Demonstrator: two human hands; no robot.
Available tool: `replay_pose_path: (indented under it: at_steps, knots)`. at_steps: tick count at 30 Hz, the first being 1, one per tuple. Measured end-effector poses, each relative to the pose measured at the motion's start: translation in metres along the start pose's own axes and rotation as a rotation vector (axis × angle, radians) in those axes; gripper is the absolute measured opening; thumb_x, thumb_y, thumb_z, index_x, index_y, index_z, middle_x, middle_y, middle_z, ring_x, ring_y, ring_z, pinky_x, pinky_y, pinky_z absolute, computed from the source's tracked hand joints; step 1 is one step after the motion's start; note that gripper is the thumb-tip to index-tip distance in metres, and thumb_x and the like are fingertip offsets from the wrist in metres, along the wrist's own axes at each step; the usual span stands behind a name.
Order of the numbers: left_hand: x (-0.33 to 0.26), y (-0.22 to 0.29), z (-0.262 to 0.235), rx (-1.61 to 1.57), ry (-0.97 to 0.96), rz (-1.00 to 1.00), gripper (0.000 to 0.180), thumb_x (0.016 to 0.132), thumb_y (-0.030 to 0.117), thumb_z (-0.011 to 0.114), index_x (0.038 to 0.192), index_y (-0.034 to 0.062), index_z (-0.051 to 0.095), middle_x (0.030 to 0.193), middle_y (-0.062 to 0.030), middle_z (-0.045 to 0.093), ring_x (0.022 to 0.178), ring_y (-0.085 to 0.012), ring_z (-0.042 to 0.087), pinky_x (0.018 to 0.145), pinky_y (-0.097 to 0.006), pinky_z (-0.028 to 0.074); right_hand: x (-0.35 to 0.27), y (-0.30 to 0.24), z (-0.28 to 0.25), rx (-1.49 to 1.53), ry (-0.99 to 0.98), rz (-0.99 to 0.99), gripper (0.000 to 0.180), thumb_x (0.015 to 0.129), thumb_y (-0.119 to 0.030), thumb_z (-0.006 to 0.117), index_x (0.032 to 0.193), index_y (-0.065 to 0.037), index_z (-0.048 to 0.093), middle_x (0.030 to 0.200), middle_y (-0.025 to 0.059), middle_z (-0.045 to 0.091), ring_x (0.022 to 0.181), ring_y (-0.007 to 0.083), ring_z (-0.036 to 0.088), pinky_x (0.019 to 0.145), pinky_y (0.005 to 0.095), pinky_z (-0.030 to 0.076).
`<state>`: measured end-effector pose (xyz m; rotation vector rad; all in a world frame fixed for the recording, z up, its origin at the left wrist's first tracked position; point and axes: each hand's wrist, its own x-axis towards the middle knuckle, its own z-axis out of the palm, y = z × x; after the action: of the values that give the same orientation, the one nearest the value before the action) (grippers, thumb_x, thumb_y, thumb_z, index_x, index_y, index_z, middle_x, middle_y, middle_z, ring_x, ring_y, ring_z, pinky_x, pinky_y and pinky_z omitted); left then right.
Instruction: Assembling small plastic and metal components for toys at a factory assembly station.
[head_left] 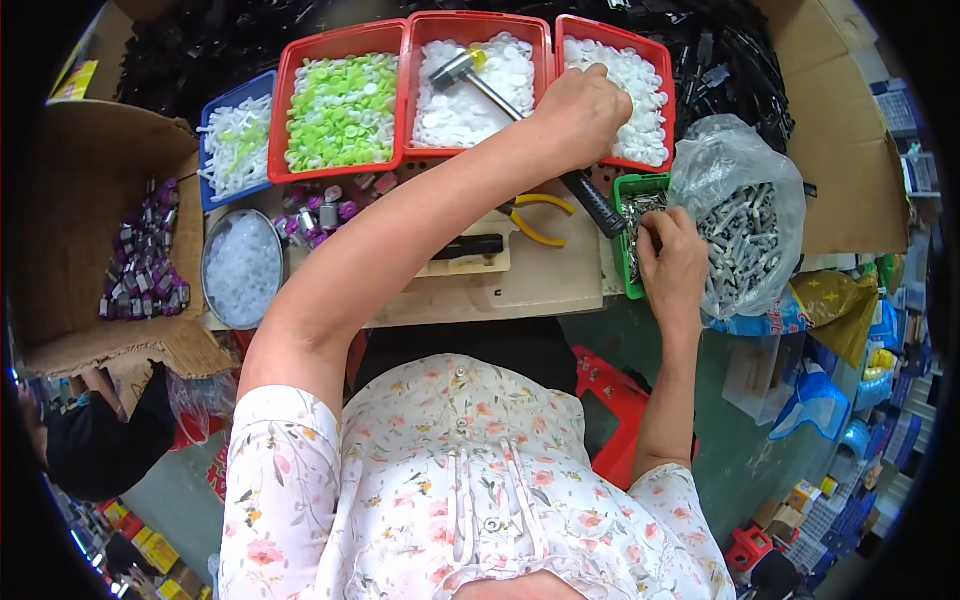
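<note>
My left hand (585,112) reaches across to the right-hand red bin (672,100), its fingers curled at the edge of the small white plastic parts (645,110). What those fingers hold, if anything, is hidden. Over a green tray (634,285) of small metal pieces (640,207), my right hand (676,260) has thumb and fingers pinched together; I cannot make out anything between them. A hammer (456,70) lies with its head over the middle red bin (478,153), its shaft passing under my left forearm and its black grip ending beside the green tray.
Yellow-handled pliers (542,222) lie near a pale block (485,265) with a dark tool on it. Left are a red bin of green caps (342,112), blue tray (262,88), metal bowl (243,270) and cardboard box (75,200). A clear bag (735,150) of metal parts stands right.
</note>
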<state>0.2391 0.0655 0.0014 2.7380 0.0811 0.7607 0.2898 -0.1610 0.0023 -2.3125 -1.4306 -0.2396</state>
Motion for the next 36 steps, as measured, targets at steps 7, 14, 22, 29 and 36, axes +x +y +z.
replay_pose_path:
  at_steps: [7,14,22,29,36]
  knots:
    - [0.006,-0.013,0.022,-0.158,0.072,-0.126,0.010,0.069,0.003,0.069,0.077,0.0003,0.075,0.077,-0.0170,0.070,0.089,-0.0353,0.065,0.078,-0.043,0.054,-0.001,0.004,-0.005,0.138,-0.027,0.098,0.005,0.085,0.000,0.066,0.090,0.002,0.064,0.081,0.0131,0.059,0.065,0.0259,0.061,0.061,0.0353,0.047]
    - [-0.010,0.002,-0.037,-0.589,0.001,-0.304,0.018,0.078,0.013,0.075,0.091,0.0007,0.077,0.079,-0.0144,0.073,0.073,-0.0217,0.068,0.069,-0.032,0.053,0.002,-0.008,-0.018,0.367,0.076,0.179,0.004,0.088,0.001,0.065,0.091,0.003,0.062,0.083,0.0084,0.060,0.074,0.0163,0.058,0.068,0.0292,0.046]
    - [-0.090,0.032,-0.080,-1.104,0.154,-0.704,0.020,0.085,0.013,0.076,0.095,-0.0040,0.076,0.079,-0.0046,0.072,0.072,-0.0071,0.060,0.066,-0.024,0.050,0.028,-0.082,-0.025,0.568,0.174,0.046,0.006,0.083,0.003,0.067,0.086,0.001,0.061,0.083,0.0056,0.059,0.074,0.0126,0.055,0.067,0.0261,0.044]
    - [-0.127,0.042,-0.090,-1.011,0.303,-0.645,0.015,0.086,0.009,0.076,0.095,-0.0041,0.075,0.085,-0.0071,0.073,0.074,-0.0092,0.065,0.067,-0.024,0.052,0.033,-0.108,-0.012,0.590,0.112,-0.063,0.009,0.081,0.006,0.067,0.085,0.002,0.060,0.082,0.0065,0.059,0.070,0.0143,0.057,0.065,0.0276,0.047]
    - [-0.136,0.045,-0.097,-0.829,0.376,-0.576,0.011,0.083,0.005,0.076,0.091,-0.0031,0.075,0.083,-0.0090,0.072,0.074,-0.0130,0.067,0.064,-0.026,0.053,0.031,-0.119,-0.011,0.522,0.123,-0.118,0.011,0.079,0.004,0.068,0.086,0.001,0.061,0.081,0.0073,0.059,0.065,0.0168,0.058,0.060,0.0299,0.048]
